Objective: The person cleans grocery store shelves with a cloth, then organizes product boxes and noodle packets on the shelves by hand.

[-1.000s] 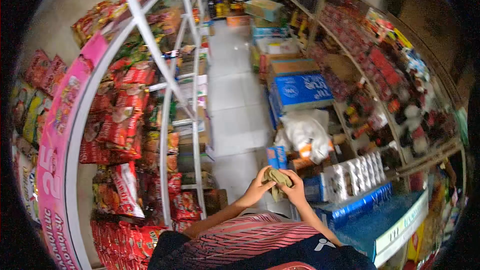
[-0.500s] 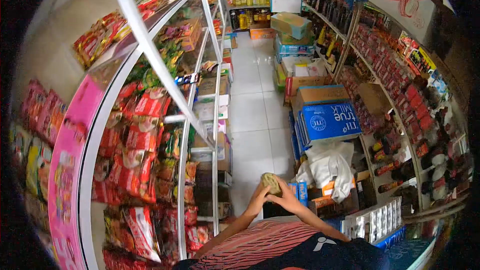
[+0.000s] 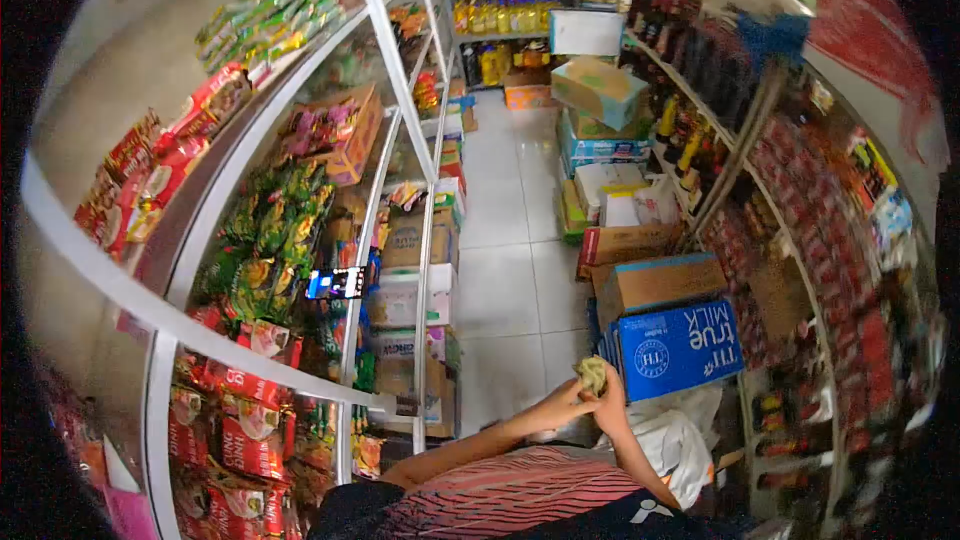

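Note:
A small crumpled greenish-yellow bundle, perhaps a cloth (image 3: 592,375), is held between my two hands in front of my body. My left hand (image 3: 562,408) comes in from the left with its fingers closed against the bundle's lower side. My right hand (image 3: 608,408) wraps round its right side, and the two hands touch. Just right of them stands a blue TH true MILK carton (image 3: 680,348). Below that carton lies a white plastic bag (image 3: 672,448), partly behind my right forearm.
White-framed shelves on the left hold red snack packets (image 3: 250,440), green packets (image 3: 265,230) and a lit phone (image 3: 336,283). A tiled aisle (image 3: 497,290) runs ahead. Stacked cartons (image 3: 600,90) and bottle shelves (image 3: 690,155) line the right; yellow oil bottles (image 3: 505,17) fill the back.
My view has moved along the aisle, bringing the left shelf frame and milk carton closer. Both hands, still on the bundle, appear further right in view.

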{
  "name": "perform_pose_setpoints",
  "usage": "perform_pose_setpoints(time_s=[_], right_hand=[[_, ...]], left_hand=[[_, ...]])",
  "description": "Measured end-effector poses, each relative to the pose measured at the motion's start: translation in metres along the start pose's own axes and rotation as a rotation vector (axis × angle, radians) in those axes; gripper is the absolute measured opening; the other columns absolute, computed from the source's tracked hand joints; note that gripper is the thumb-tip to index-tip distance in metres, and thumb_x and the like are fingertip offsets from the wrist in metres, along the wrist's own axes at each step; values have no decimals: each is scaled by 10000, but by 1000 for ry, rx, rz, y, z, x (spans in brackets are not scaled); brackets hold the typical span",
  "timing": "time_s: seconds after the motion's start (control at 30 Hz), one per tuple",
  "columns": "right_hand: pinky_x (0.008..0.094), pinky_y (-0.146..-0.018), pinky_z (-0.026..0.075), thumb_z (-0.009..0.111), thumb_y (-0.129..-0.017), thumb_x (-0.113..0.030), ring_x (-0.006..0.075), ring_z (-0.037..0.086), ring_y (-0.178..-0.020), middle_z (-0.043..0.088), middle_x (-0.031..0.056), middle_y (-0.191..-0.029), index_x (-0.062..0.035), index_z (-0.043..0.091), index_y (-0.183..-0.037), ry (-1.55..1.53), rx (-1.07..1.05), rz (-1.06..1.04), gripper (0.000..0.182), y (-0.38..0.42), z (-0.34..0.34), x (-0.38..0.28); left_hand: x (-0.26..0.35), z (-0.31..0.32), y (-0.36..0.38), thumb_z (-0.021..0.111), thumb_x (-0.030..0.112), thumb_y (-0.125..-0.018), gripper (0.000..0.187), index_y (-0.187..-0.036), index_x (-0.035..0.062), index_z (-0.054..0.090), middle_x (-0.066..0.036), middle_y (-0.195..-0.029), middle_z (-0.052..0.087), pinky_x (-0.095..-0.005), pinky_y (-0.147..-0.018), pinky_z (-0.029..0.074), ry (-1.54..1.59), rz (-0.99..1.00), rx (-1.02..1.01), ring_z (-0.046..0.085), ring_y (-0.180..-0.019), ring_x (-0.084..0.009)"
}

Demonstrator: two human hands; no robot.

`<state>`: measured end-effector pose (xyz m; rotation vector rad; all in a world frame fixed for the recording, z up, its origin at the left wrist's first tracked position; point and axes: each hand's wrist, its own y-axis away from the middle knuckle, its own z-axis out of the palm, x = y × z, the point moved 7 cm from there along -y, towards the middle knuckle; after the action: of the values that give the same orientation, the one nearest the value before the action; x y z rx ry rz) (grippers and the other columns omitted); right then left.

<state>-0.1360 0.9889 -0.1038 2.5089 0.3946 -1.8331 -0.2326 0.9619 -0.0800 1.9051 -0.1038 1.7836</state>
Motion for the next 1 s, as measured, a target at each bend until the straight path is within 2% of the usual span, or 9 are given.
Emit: perform_pose_setpoints(time_s=[0.1,0.4,0.57,0.63,0.7,0.77,0.83,0.97,1.0], right_hand=[[293,-867,383,596,-660,-7,188,490,-995,504,104,-1092,-10,433,-1182,-43,-101,43,547,-63,20,-2],[286,-806,439,572,-702,-21,183,576,-939,602,126,-1013,-30,549,-1079,-22,-176,6,378,-286,106,-12],[288,-814,432,563,-696,-5,189,563,-956,588,140,-1038,-21,527,-1105,-162,-326,27,411,-406,162,-37],[285,-850,408,560,-691,11,182,524,-1014,554,151,-1093,-11,514,-1117,21,-361,-178,429,-445,187,-54],[281,-875,387,566,-708,-2,182,500,-1036,532,138,-1117,-2,490,-1144,-26,-464,-234,443,-473,221,-44],[288,-819,427,544,-726,-5,161,532,-946,554,101,-1049,-8,458,-1177,-546,-509,61,459,-505,255,-36],[287,-815,427,535,-721,7,159,531,-939,550,95,-1044,-1,457,-1164,-493,-583,40,450,-552,287,-35],[281,-767,437,515,-703,37,149,531,-884,546,72,-993,6,470,-1098,-448,-754,-55,399,-637,351,-60],[286,-778,432,553,-712,-27,163,534,-883,552,81,-992,-3,472,-1101,-448,-792,-37,397,-657,370,-67]], left_hand=[[2,-50,-39,576,227,-794,409,-1076,-36,439,-142,-963,539,-323,-836,377,-61,299,175,493,-920,-203],[-6,-236,-178,547,221,-828,337,-1075,1,486,-106,-933,556,-305,-763,399,242,298,294,512,-841,-175],[53,-356,-202,549,219,-825,344,-1081,-2,485,-125,-955,567,-308,-757,417,137,344,469,533,-866,-173],[61,-397,-203,551,212,-822,343,-1080,-3,484,-130,-965,567,-308,-755,422,119,329,567,537,-880,-173],[52,-434,-204,560,193,-811,360,-1097,-9,476,-132,-962,568,-307,-752,433,161,126,716,546,-883,-184],[62,-464,-194,564,184,-805,378,-1122,2,468,-147,-930,572,-303,-746,443,293,237,889,556,-861,-191],[43,-496,-183,554,168,-804,396,-1163,36,453,-152,-926,573,-295,-744,450,51,142,1030,564,-843,-195],[12,-542,-113,523,71,-750,206,-954,76,553,-127,-768,600,-330,-642,468,-405,-327,1527,591,-696,-261],[5,-548,-86,532,65,-703,124,-819,89,567,-125,-681,587,-349,-581,457,-320,-204,1764,581,-635,-294]])
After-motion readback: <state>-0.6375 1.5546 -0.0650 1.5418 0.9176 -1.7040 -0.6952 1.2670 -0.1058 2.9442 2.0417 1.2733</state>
